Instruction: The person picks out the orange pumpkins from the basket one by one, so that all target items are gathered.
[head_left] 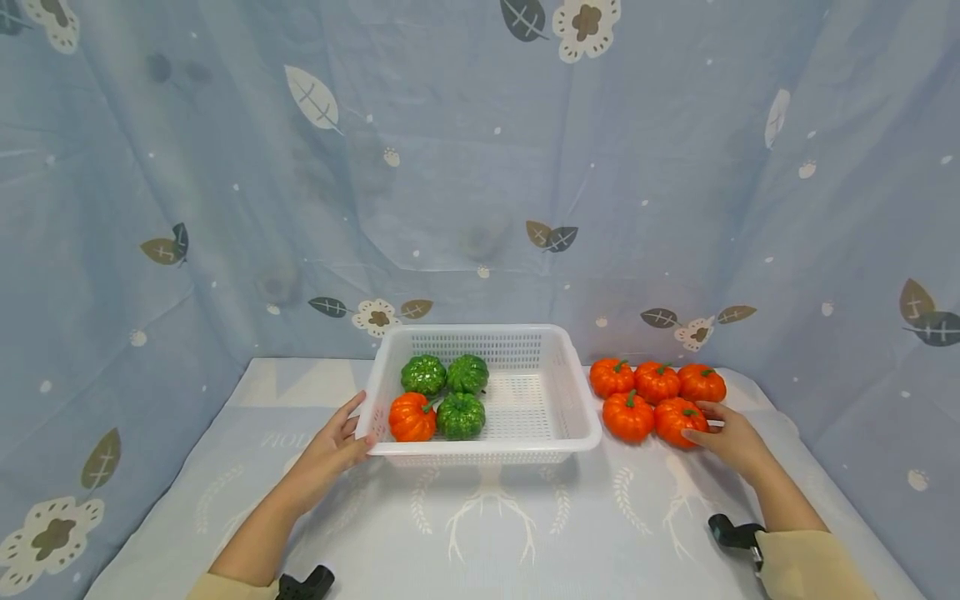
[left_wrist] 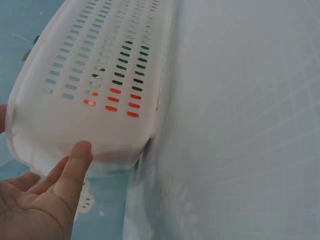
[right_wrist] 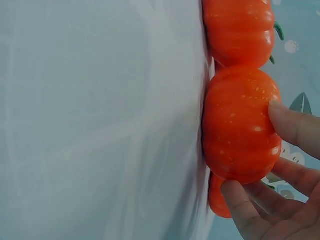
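Note:
My left hand point(head_left: 327, 457) holds the left end of a white plastic basket point(head_left: 480, 447), with its thumb by the near left corner. In the left wrist view, the thumb rests against the basket's outer wall point(left_wrist: 75, 115). Inside the basket, toward its left, are an orange pumpkin point(head_left: 411, 418) and several green pumpkins point(head_left: 461, 417). To the right of the basket, my right hand point(head_left: 738, 442) grips the nearest right orange pumpkin point(head_left: 681, 422) of a cluster. The right wrist view shows its fingers spread around that pumpkin point(right_wrist: 242, 125), which sits on the table.
Several other orange pumpkins point(head_left: 627, 416) stand close together beside the held one, just right of the basket. A pale patterned cloth covers the table point(head_left: 525, 533). Blue printed curtain point(head_left: 465, 167) hangs behind and along both sides.

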